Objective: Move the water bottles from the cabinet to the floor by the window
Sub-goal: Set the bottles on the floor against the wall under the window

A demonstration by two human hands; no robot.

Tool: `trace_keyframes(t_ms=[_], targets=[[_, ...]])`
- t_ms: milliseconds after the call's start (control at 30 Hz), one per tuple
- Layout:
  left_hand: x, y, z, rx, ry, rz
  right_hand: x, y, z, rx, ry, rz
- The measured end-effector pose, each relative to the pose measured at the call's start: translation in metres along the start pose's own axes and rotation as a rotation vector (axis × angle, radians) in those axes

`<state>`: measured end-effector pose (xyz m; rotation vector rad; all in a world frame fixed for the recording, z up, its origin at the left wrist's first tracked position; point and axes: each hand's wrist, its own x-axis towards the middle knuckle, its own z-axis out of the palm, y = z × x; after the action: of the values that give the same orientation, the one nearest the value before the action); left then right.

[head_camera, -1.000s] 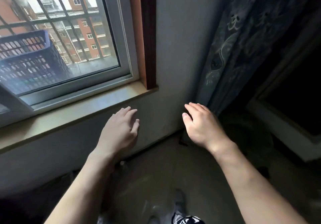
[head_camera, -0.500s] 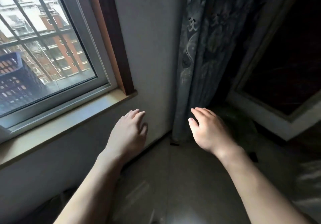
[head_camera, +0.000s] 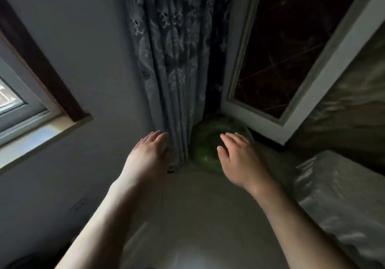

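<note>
A pale wall (head_camera: 83, 49) fills the left side of the view, dim and in shade. Below it lies the floor (head_camera: 198, 216), smooth and light, with a soft sheen near the bottom edge. A long grey-blue curtain (head_camera: 173, 60) with a faint floral pattern hangs in folds down the middle, and its hem reaches the floor at the foot of the wall. To the right of it stands a dark panel (head_camera: 291, 39) in a pale frame, set at an angle; what it belongs to is not clear. Further right a bulky thing under shiny plastic sheeting (head_camera: 343, 195) sits on the floor.

At the far left is a corner of the window (head_camera: 12, 106), bordered by dark wooden trim (head_camera: 41, 70), with a light sill (head_camera: 41, 135) under it.

A round green melon-like thing (head_camera: 204, 143) rests on the floor in the corner, between the curtain's hem and the panel's frame.

Two bare forearms reach forward from the bottom edge. The left hand (head_camera: 148, 156) hovers palm down just beside the curtain's lower folds, fingers relaxed and holding nothing. The right hand (head_camera: 239, 160) is likewise released, palm down, fingers loosely spread in front of the green thing; whether it touches it cannot be told. Where the water bottles are cannot be told from this view.
</note>
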<state>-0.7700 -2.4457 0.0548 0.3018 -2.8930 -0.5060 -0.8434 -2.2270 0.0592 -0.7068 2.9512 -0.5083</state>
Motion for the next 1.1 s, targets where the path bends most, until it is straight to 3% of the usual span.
trace_keyframes(t_ms=[567, 1100], targets=[[0.052, 0.186, 0.095, -0.071, -0.158, 0.247, -0.071, 0.183, -0.065, -0.029, 0.029, 0.245], [0.157, 0.264, 0.169, -0.034, -0.224, 0.317, -0.001, 0.305, -0.081, -0.031, 0.026, 0.343]])
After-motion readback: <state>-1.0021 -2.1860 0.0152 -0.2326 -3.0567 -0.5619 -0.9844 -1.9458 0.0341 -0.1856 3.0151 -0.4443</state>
